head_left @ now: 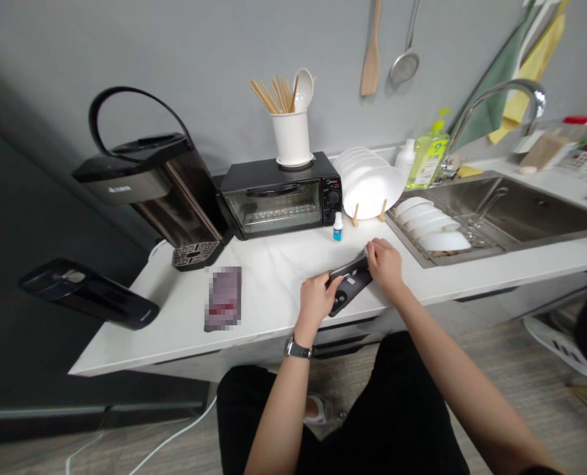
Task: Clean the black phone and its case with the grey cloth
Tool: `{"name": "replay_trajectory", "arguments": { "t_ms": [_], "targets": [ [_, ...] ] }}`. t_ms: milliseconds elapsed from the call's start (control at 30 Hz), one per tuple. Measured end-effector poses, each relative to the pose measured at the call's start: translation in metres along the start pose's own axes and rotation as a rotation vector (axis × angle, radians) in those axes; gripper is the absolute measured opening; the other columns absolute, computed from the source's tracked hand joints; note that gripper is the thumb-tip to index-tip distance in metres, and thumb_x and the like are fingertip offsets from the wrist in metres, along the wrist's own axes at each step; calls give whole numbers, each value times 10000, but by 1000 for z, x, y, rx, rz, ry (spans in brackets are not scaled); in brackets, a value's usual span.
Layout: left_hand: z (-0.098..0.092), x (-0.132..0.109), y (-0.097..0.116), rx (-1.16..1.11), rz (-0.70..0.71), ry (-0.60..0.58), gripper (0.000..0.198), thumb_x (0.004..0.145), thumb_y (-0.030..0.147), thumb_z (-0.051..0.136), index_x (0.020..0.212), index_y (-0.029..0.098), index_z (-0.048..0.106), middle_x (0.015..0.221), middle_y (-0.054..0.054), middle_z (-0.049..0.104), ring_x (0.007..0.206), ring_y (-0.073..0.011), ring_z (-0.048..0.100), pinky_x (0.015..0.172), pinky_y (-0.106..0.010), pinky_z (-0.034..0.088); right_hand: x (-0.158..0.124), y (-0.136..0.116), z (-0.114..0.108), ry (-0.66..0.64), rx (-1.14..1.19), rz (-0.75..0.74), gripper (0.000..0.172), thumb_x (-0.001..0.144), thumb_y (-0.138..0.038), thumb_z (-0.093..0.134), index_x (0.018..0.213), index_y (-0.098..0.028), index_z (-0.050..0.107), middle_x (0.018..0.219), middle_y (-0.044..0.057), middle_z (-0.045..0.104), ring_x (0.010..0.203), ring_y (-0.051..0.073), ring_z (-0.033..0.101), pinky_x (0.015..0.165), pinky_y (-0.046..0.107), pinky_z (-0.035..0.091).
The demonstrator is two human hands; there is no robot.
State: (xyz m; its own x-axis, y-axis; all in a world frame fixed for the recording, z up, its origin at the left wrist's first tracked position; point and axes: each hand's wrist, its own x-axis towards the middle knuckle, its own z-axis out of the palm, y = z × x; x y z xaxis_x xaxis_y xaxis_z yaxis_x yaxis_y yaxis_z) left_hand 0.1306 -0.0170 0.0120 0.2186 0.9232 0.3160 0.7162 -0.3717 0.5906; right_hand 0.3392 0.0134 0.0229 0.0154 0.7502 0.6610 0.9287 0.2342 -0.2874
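Observation:
Over the white counter, a slim black phone is tilted up on its long edge. A dark, flat, phone-sized piece with round camera-like marks lies just below it; whether this is a case or a second phone I cannot tell. My left hand, wearing a wristwatch, is closed on the near left end of the phone. At the far right end my right hand is closed too, its fingertips partly hidden, with something pale at them. Behind them stands a small white-and-blue bottle.
A toaster oven, a plate rack with white plates and a drink dispenser line the wall. The sink with bowls is right. A dark flask and a blurred flat item lie left.

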Motion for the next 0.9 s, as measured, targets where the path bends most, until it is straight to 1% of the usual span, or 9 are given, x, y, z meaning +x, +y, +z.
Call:
{"name": "replay_trajectory", "arguments": {
  "t_ms": [67,133,233,367,500,633,700,800,900],
  "targets": [
    [0,0,0,-4,4,1,296,1018,406,605,883,200,768,793,-58,775,714,-172,683,653,-261,386,1,-3,0,15,-23,67,448,1075,-262,345,710,-228,601,745,82,618,790,252,542,777,386,382],
    [1,0,-1,-2,7,-1,287,1022,396,595,900,201,766,810,-57,780,714,-172,686,660,-259,403,-3,-22,0,14,-23,32,425,1073,-254,361,759,-220,646,834,96,677,921,269,578,938,421,399],
    [3,0,-6,56,21,-35,233,1020,289,566,947,188,764,870,-80,790,772,-196,710,706,-273,450,-16,-68,3,-22,74,-107,364,1075,-230,375,931,-225,708,1012,76,738,1092,262,591,1183,502,259],
    [8,0,-12,121,24,-68,205,957,149,570,1032,133,760,1001,-150,789,922,-254,731,785,-312,490,-31,-111,4,-145,249,-315,313,1078,-214,398,1148,-231,703,1123,53,748,1127,236,603,1170,461,296],
    [6,-2,-10,111,16,-51,238,1000,199,532,960,165,765,919,-118,789,834,-228,726,736,-295,481,-30,-89,2,-157,134,-331,276,1077,-289,443,1105,-207,704,1039,83,736,1004,264,595,945,439,384],
    [1,-3,-4,19,31,-23,257,1025,376,582,970,212,773,858,-60,787,751,-181,698,694,-263,437,-11,-32,-1,-48,-66,-120,393,1075,-304,415,766,-219,643,764,79,659,812,259,545,787,418,349],
    [0,-2,-2,5,13,-14,300,1021,422,591,919,206,772,812,-54,777,721,-170,680,675,-259,413,-1,-16,-2,-19,-92,-26,426,1066,-266,405,694,-226,609,708,81,637,782,258,539,756,410,347],
    [1,-1,-2,1,-14,-5,310,1017,416,600,874,192,759,793,-55,770,701,-167,666,668,-263,404,2,-25,-1,-8,-94,22,417,1060,-231,402,713,-218,634,739,90,657,830,268,560,838,421,381],
    [3,-1,-4,-5,-17,-18,235,1015,317,589,901,193,752,830,-63,776,741,-183,681,705,-278,438,-11,-65,2,-33,4,-83,368,1066,-205,398,863,-204,704,866,81,707,936,266,586,1063,461,343]
  ]
}}
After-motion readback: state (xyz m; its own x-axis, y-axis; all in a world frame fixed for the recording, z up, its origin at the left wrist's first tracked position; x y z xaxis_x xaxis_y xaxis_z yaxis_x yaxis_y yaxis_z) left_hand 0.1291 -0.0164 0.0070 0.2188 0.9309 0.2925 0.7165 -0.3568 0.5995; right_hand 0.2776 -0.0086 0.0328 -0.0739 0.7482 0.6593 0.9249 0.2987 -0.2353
